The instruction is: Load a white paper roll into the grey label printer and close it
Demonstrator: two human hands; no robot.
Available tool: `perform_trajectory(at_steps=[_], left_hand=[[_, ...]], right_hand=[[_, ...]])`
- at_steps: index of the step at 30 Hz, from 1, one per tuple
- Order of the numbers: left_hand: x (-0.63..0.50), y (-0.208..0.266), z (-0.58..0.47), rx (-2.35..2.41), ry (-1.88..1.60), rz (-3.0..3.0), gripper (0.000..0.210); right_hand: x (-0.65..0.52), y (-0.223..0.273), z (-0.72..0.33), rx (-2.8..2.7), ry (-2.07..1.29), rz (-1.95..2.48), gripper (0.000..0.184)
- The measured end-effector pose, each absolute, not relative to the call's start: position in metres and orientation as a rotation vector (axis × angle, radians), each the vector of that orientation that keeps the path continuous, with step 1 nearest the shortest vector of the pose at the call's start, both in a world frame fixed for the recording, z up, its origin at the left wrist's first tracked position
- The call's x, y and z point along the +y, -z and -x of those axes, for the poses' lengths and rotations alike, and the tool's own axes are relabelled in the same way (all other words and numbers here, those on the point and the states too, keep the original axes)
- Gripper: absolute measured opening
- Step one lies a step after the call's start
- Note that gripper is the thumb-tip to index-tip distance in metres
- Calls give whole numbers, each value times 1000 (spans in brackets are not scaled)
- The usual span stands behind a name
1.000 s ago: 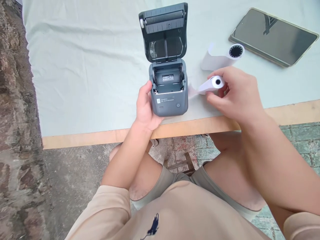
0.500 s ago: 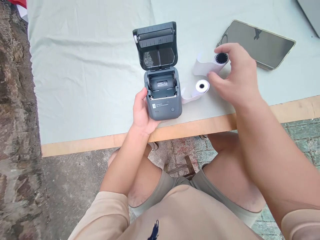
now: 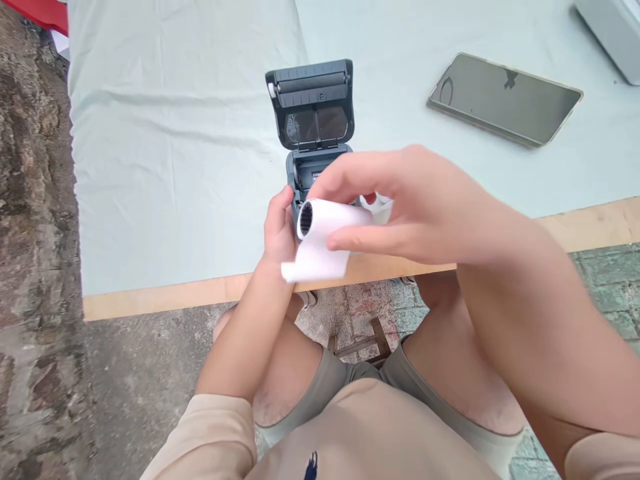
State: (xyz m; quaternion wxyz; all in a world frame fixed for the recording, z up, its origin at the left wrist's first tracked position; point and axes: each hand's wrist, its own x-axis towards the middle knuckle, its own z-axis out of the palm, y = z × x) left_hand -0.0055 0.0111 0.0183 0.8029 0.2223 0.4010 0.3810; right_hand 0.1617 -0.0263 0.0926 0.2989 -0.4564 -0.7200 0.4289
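Note:
My left hand (image 3: pixel 280 227) grips the left side of a dark grey label printer (image 3: pixel 295 163) near the table's front edge. The printer's lid (image 3: pixel 315 103) stands raised, baring the roller inside it. Between thumb and fingers, my right hand (image 3: pixel 400 207) pinches a white paper roll (image 3: pixel 333 227) with a black ribbed core. A loose tail of paper hangs from the roll toward me. Roll and hand cover most of the printer's front and part of its paper bay. Behind my right fingers, a second paper roll (image 3: pixel 383 203) is mostly hidden.
A smartphone (image 3: pixel 505 100) lies face up on the pale cloth (image 3: pixel 175 167) to the right. A grey-white object (image 3: pixel 613 37) sits at the far right corner. The table's wooden front edge (image 3: pixel 165 297) runs above my knees. A rough stone wall (image 3: pixel 35 267) is at left.
My right hand has picked up the black-cored paper roll from beside the phone and carried it left and toward me, over the printer's front. My left hand keeps its hold on the printer.

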Motion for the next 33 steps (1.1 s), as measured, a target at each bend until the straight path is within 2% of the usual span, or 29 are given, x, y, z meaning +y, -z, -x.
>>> perform_trajectory(at_steps=[5, 10, 14, 21, 24, 29, 33], left_hand=[[10, -8, 7, 626, -862, -557, 30], [10, -4, 6, 571, -866, -566, 24], [11, 1, 10, 577, -846, -594, 24], [10, 4, 15, 637, -831, -680, 46], [10, 4, 15, 656, -827, -695, 46], [10, 7, 16, 647, -814, -728, 46], [9, 9, 17, 648, -818, -743, 53]], right_hand=[[-7, -80, -144, -2174, -640, 1792, 27], [1, -75, -139, -2242, -390, 1925, 25], [2, -69, -133, -2271, -363, 1913, 20], [0, -65, -133, -2190, -316, 1885, 22], [0, -68, -135, -2197, -348, 1887, 11], [0, -69, -145, -2044, -439, 1782, 28], [-4, -76, -155, -1602, -160, 1647, 24]])
